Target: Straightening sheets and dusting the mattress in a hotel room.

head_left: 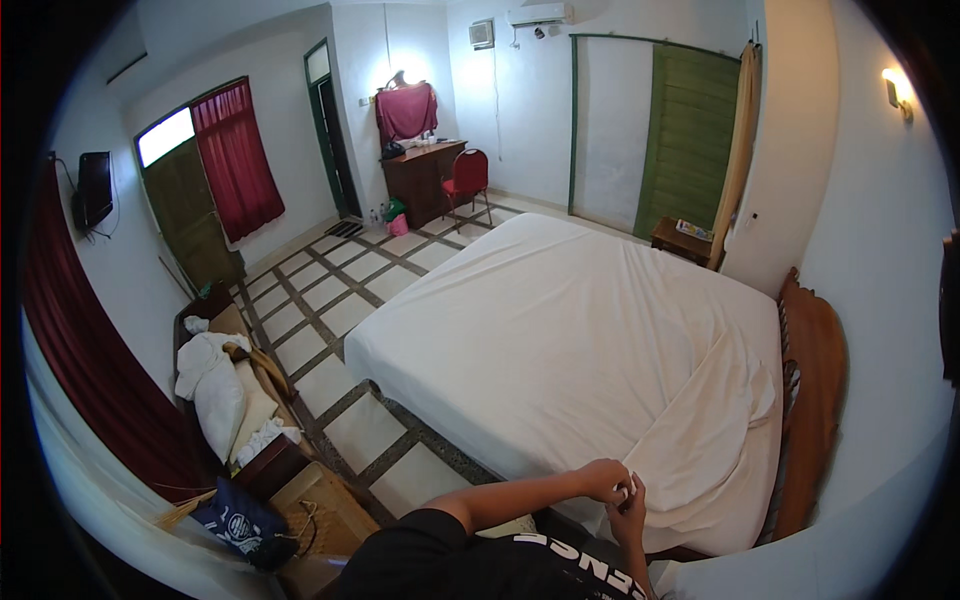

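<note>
A white bed sheet (540, 310) covers the large bed, fairly smooth over the far part and loosely folded and wrinkled toward the headboard's near corner. At the bed's near edge, my left hand (603, 481) is closed, pinching a bunched edge of this sheet. My right hand (629, 513) sits right beside it, its fingers also closed on the gathered cloth. The two hands nearly touch, and small bits of white fabric show between the fingers. From there the loose sheet runs up to the right across the mattress.
A carved wooden headboard (812, 400) borders the bed on the right. To the left, a wooden bench (272, 465) holds pillows and crumpled linen, with a dark blue bag (238, 520) nearer me. Farther off are a red chair (468, 174), a desk (415, 185) and a bedside table (682, 240).
</note>
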The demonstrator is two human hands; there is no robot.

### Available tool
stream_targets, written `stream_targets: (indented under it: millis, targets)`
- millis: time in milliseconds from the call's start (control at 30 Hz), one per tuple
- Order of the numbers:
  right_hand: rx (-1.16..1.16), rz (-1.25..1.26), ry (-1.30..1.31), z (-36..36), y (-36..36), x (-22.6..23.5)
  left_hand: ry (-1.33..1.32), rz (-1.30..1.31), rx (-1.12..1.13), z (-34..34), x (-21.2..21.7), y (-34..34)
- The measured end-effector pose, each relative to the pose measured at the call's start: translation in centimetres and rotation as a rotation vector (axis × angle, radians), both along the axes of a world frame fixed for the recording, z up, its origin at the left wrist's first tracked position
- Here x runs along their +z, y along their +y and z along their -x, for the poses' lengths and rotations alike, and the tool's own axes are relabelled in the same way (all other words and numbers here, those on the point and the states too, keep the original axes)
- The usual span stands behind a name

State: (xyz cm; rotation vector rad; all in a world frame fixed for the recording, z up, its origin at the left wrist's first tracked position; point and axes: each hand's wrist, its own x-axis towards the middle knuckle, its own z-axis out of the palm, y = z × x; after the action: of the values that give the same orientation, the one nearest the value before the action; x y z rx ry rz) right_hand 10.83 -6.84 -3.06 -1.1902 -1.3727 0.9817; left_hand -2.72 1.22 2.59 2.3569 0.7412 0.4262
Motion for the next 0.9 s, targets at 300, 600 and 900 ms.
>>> stream_targets:
  millis: [300, 600, 900]
  targets:
    - [-0.09, -0.028, -0.095, 0.5, -1.0, -0.6, -0.085, -0.114, 0.156, -1.3, -0.5, -1.7]
    - [-0.33, -0.058, -0.174, -0.4, -1.2, 2.2, -0.139, -0.259, 0.06, -2.8, 0.4, 0.2]
    - [-0.695, -0.457, -0.448, 0.9, 0.9, 4.0, -0.361, -0.324, -0.067, -2.1, 2.5, 0.2]
